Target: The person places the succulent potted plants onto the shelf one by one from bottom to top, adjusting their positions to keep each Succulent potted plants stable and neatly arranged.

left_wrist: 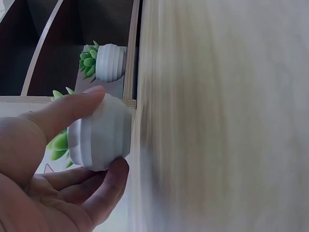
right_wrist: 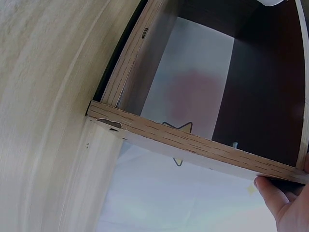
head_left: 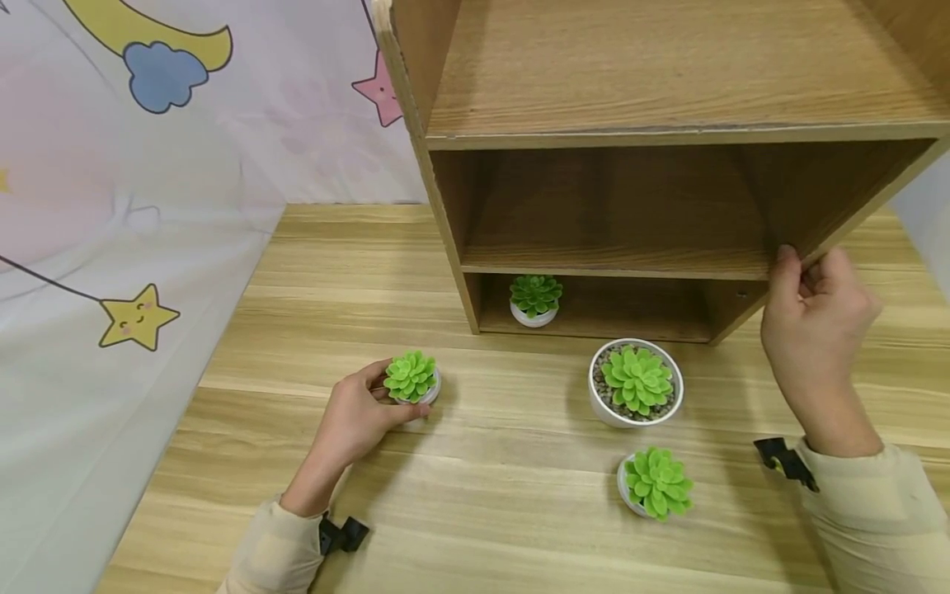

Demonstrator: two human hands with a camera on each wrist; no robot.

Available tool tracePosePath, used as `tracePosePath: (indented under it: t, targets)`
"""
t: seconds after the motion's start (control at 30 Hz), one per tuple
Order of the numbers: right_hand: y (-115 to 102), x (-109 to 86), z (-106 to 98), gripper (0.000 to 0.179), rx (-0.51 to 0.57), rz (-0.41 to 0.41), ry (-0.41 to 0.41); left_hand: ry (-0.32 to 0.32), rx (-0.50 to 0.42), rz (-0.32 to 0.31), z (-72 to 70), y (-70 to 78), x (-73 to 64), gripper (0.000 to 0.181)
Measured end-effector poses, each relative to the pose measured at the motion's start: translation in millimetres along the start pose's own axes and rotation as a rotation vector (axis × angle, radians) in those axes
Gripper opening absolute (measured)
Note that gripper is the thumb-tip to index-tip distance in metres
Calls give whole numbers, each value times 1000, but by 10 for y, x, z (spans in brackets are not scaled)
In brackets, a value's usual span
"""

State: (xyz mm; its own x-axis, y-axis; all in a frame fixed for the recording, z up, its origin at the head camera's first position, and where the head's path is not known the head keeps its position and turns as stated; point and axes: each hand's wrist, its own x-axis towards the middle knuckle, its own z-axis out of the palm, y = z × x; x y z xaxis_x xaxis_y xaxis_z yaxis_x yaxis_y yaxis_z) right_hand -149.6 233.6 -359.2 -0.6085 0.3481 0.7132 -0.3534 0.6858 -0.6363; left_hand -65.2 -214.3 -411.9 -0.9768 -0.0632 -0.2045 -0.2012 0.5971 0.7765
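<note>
My left hand (head_left: 359,417) grips a small white pot with a bright green succulent (head_left: 411,377), left of the shelf. In the left wrist view the thumb and fingers curl round the ribbed white pot (left_wrist: 102,133), close above the tabletop. My right hand (head_left: 820,330) grips the right side edge of the wooden shelf (head_left: 616,272), near the level of its lower board. The right wrist view shows the fingers (right_wrist: 271,193) at that edge. Another small potted succulent (head_left: 536,299) stands in the bottom compartment, at its left end.
In front of the shelf stands a larger white pot with a succulent and pebbles (head_left: 637,383). Nearer to me a small potted succulent (head_left: 656,484) leans on the wooden table (head_left: 482,511). A printed cloth (head_left: 185,239) with stars and a moon hangs on the left.
</note>
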Motion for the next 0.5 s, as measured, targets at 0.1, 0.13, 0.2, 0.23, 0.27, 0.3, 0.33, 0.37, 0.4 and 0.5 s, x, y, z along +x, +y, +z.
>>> tracePosePath:
  t: [0.1,0.13,0.2,0.23,0.27,0.3,0.33,0.37,0.4,0.5]
  targets:
    - [-19,-6,0,23,-5,8,-2,4,15,3,-1,10,-5,84]
    - [-32,-8,-1,23,-4,9,-2,3,17,6,-1,14,-7,83]
    - [-61,-6,-3,22,-9,9,3,-1,14,12,0,26,-10,83]
    - [-85,-7,-6,21,-7,10,4,-3,13,16,0,34,-11,83]
    - [-103,-7,-7,21,-7,12,6,-4,14,17,-1,41,-13,83]
    - [-110,-7,-6,21,-8,14,8,-6,13,16,-3,51,-17,83]
    - [-114,-7,-6,21,-9,14,9,-8,10,16,-7,62,-21,83]
    - [-116,-7,-6,21,-10,15,9,-10,10,16,-12,78,-26,83]
    - [-116,-8,-6,21,-12,16,8,-13,12,14,-17,94,-32,83]
    - [-82,-12,-4,21,-19,13,8,-19,23,17,-29,143,-45,83]
